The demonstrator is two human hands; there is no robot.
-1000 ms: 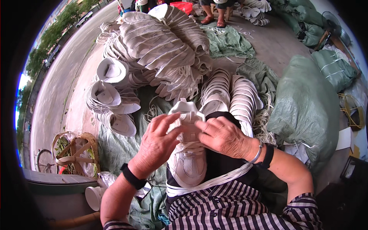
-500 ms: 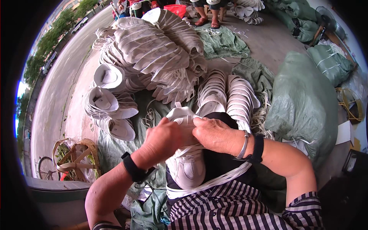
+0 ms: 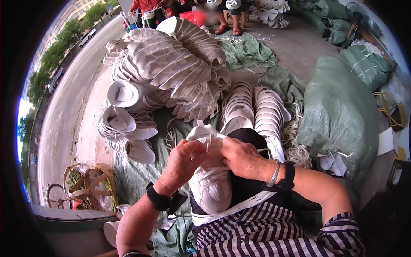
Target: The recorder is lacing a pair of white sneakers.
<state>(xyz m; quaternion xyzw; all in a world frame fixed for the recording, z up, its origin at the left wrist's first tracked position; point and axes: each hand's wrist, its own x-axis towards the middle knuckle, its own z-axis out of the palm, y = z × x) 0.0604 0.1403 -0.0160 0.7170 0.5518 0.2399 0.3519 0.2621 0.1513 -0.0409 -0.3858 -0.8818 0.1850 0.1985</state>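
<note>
A white sneaker upper lies across my lap, toe toward me, with white lacing over its middle. My left hand is at the left of its opening, thumb and forefinger pinched on a shoelace whose short white end sticks up between them. On the opposite side, my right hand is closed at the eyelet edge; its fingertips are turned in, and what they grip is hidden. A bundle of loose white laces runs over my lap below the toe.
Stacked white shoe uppers are heaped ahead, with nested rows nearer. A big green sack stands at right, a woven basket at left. Green sheeting covers the floor. Beyond the heap, a person in red sits near others.
My left hand, blurred before, has turned and now shows a lace end between its fingertips. The right hand stays by the shoe's edge. The whole view has shifted slightly.
</note>
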